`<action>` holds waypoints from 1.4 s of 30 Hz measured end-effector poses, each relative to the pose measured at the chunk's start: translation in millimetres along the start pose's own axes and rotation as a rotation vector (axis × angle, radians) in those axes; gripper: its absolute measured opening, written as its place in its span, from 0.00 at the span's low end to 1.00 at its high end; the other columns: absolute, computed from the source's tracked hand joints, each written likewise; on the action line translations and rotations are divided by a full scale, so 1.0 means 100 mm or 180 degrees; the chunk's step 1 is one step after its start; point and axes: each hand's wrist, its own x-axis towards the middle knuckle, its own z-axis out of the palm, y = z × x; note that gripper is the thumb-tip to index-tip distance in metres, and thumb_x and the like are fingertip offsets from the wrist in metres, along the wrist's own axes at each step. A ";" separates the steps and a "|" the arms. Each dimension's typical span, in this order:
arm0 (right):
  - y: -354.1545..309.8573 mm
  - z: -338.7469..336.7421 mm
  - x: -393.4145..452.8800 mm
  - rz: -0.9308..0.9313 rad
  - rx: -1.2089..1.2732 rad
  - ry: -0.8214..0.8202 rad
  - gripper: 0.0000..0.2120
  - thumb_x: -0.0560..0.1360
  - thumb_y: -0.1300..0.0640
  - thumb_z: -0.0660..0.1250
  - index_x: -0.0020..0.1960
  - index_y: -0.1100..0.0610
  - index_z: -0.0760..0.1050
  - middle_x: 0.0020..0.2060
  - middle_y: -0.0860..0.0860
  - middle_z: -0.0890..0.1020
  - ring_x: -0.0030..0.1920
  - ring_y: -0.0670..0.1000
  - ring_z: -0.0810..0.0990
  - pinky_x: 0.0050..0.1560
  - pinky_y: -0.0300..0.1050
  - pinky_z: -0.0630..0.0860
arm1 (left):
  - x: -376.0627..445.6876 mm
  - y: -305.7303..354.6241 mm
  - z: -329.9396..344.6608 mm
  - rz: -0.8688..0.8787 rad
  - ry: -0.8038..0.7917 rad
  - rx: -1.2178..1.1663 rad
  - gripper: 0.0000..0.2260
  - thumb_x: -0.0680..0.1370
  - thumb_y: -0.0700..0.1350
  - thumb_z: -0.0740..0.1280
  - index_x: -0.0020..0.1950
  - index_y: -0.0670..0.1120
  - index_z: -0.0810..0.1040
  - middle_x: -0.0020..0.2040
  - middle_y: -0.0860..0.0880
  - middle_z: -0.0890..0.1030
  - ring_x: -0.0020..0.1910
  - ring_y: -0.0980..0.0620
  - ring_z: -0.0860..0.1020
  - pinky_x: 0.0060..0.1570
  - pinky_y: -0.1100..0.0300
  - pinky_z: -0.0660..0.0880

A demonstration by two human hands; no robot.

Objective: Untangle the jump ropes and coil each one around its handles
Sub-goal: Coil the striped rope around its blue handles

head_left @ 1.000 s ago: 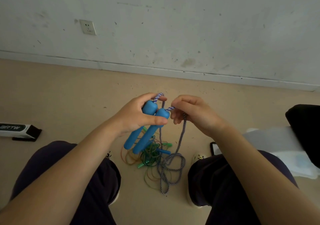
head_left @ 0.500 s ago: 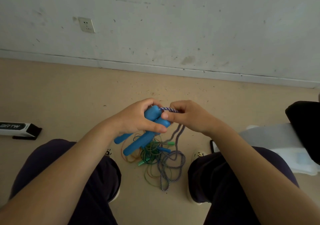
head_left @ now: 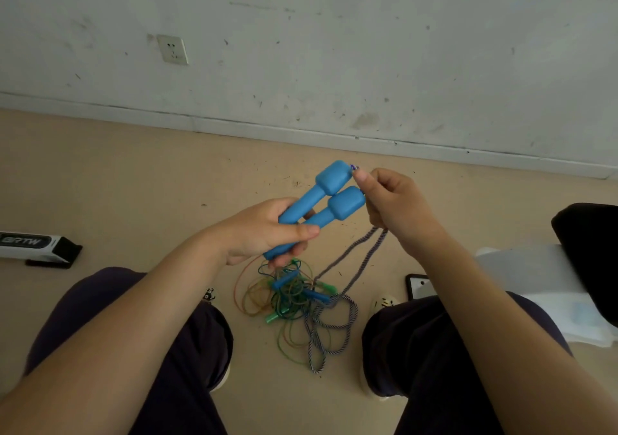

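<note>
Head view, from near to far: dark-trousered knees frame a tangle of thin ropes (head_left: 284, 297) on the floor (head_left: 133, 180), with loops of the braided rope (head_left: 329, 327) lying beside it. Above, the left hand (head_left: 267, 230) grips both blue handles (head_left: 321, 205) side by side, fingers wrapped around their narrow ends. The right hand (head_left: 398, 204) seems to pinch the braided rope at the handle tops, two strands hanging from it. Beyond stands a scuffed wall (head_left: 368, 50).

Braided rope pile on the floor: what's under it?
The braided rope overlaps the edge of a tangle of thin ropes with green and blue handles; elsewhere, bare floor. How they interlace is hidden.
</note>
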 end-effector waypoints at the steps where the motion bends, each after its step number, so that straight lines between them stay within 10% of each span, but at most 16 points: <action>1: -0.01 -0.01 0.00 0.0014 0.0015 -0.0030 0.18 0.78 0.48 0.66 0.36 0.58 0.69 0.24 0.47 0.65 0.25 0.47 0.60 0.28 0.42 0.59 | 0.02 -0.01 0.01 0.0104 0.0120 -0.0059 0.06 0.81 0.42 0.66 0.54 0.43 0.71 0.34 0.46 0.75 0.24 0.52 0.69 0.24 0.60 0.68; 13: -0.01 -0.05 0.02 0.0078 -0.0758 -0.0049 0.15 0.76 0.51 0.70 0.42 0.62 0.76 0.25 0.51 0.70 0.25 0.49 0.66 0.29 0.44 0.66 | 0.10 0.03 -0.32 0.0904 0.3317 -0.1690 0.05 0.83 0.44 0.63 0.55 0.44 0.68 0.34 0.49 0.73 0.25 0.54 0.69 0.24 0.61 0.68; 18: -0.02 -0.11 0.00 0.0089 -0.0575 -0.0112 0.21 0.71 0.46 0.73 0.56 0.60 0.77 0.28 0.50 0.78 0.28 0.50 0.74 0.33 0.42 0.74 | 0.05 0.06 -0.17 0.0515 0.2041 -0.1051 0.07 0.82 0.48 0.65 0.58 0.48 0.72 0.35 0.48 0.77 0.29 0.51 0.75 0.28 0.58 0.76; 24: 0.06 0.02 0.02 0.0058 -0.0295 -0.0028 0.46 0.65 0.37 0.73 0.75 0.51 0.57 0.56 0.55 0.78 0.45 0.52 0.85 0.43 0.48 0.83 | 0.03 0.06 -0.10 0.0291 0.1030 -0.0837 0.15 0.78 0.49 0.68 0.62 0.45 0.72 0.33 0.47 0.77 0.25 0.50 0.70 0.25 0.60 0.67; 30: 0.07 0.06 0.02 -0.0418 -0.0492 -0.0086 0.25 0.71 0.35 0.66 0.63 0.46 0.73 0.57 0.46 0.79 0.58 0.41 0.78 0.58 0.39 0.75 | 0.01 0.01 0.00 -0.0107 -0.0036 -0.0169 0.17 0.75 0.48 0.72 0.60 0.44 0.73 0.33 0.46 0.77 0.23 0.51 0.70 0.22 0.62 0.66; 35: -0.05 0.16 -0.05 -0.0396 -0.0302 -0.0337 0.16 0.75 0.41 0.63 0.38 0.52 0.74 0.31 0.44 0.70 0.31 0.42 0.69 0.33 0.32 0.67 | 0.02 0.02 0.02 -0.0135 -0.0320 -0.0114 0.13 0.75 0.46 0.72 0.56 0.44 0.74 0.33 0.46 0.76 0.23 0.52 0.69 0.21 0.63 0.66; 42: -0.05 0.11 -0.04 -0.0433 -0.0451 -0.0351 0.10 0.81 0.51 0.64 0.48 0.56 0.79 0.30 0.41 0.74 0.28 0.41 0.70 0.28 0.32 0.66 | 0.05 -0.01 0.00 -0.0056 -0.0017 0.0048 0.09 0.75 0.43 0.74 0.52 0.45 0.77 0.36 0.46 0.80 0.28 0.51 0.73 0.26 0.62 0.70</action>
